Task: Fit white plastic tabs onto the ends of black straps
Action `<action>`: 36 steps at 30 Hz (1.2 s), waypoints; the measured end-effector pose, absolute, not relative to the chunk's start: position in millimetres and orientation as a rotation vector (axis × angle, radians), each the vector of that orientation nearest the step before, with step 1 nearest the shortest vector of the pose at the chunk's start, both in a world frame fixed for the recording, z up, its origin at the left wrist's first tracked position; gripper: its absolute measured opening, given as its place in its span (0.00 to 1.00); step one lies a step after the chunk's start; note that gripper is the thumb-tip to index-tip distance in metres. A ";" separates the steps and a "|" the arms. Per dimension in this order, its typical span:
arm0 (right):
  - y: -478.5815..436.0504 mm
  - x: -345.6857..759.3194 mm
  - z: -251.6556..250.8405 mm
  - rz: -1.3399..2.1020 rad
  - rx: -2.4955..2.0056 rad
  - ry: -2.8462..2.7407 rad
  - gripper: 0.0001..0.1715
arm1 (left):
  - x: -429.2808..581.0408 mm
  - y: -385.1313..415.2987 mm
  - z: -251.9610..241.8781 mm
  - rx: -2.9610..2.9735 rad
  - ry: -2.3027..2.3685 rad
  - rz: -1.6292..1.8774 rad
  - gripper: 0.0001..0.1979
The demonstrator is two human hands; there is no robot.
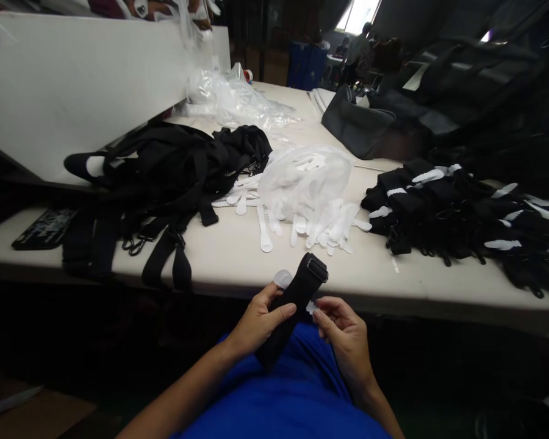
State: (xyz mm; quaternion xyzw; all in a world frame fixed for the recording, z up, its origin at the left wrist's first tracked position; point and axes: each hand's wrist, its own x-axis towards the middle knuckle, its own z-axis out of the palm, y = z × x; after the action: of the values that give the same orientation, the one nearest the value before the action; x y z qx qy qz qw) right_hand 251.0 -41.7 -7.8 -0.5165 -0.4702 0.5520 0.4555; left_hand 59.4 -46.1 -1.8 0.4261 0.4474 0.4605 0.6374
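My left hand (pixel 263 318) is closed round a folded black webbing strap (pixel 297 292) with a metal slide buckle at its upper end. A white plastic strip (pixel 282 279) passes behind the strap; its rounded end shows above my left fingers. On the other side, my right hand (pixel 343 329) pinches the strip's narrow toothed end between thumb and fingers. Both hands are held just off the table's front edge, above a blue garment. Beyond them lie several loose white strips (pixel 333 225), spilling from a translucent plastic bag (pixel 306 177).
A tangled heap of black straps (pixel 165 164) with metal clips lies at left, beside a white panel (pixel 82 91). Bundled black straps with white strips (pixel 439 207) fill the right side. Clear plastic wrapping (pixel 238 100) and a black bag (pixel 357 125) sit further back on the table (pixel 238 259).
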 end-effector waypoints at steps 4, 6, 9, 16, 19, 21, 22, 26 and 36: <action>-43.0 256.8 -8.2 1.361 -1.166 -1.261 0.08 | 61.7 -44.6 -9.4 0.980 0.999 1.008 0.19; -43.7 260.9 -6.3 1.482 -1.088 -1.336 0.09 | 62.8 -46.1 -12.4 1.044 1.018 0.977 0.17; -45.7 267.5 -7.4 1.668 -0.969 -1.403 0.20 | 61.6 -48.9 -17.1 1.106 1.086 0.941 0.17; -54.4 266.6 -31.2 1.355 -1.085 -1.635 0.12 | 59.0 -52.9 -21.4 1.348 1.295 0.750 0.19; -62.2 261.7 -35.2 0.879 -1.135 -1.800 0.06 | 63.9 -56.2 -20.3 1.465 1.305 0.663 0.18; -69.2 260.0 -36.9 0.672 -1.102 -1.866 0.09 | 66.8 -56.6 -22.6 1.502 1.299 0.631 0.16; -72.6 259.7 -38.6 0.603 -1.105 -1.889 0.11 | 68.1 -55.7 -25.5 1.513 1.286 0.620 0.15; -77.5 260.2 -58.3 0.571 -1.244 -1.915 0.06 | 74.5 -46.1 -51.9 1.505 1.239 0.552 0.11; -61.1 262.5 -122.3 1.127 -1.417 -1.705 0.08 | 86.7 -43.3 -130.2 1.356 1.350 0.505 0.11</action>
State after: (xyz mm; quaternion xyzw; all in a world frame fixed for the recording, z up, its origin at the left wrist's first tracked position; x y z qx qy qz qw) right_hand 262.5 -61.1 -122.3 -0.5395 -0.6491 0.4291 0.3216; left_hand 86.7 -43.3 -130.2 0.5725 0.5703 0.2131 0.5492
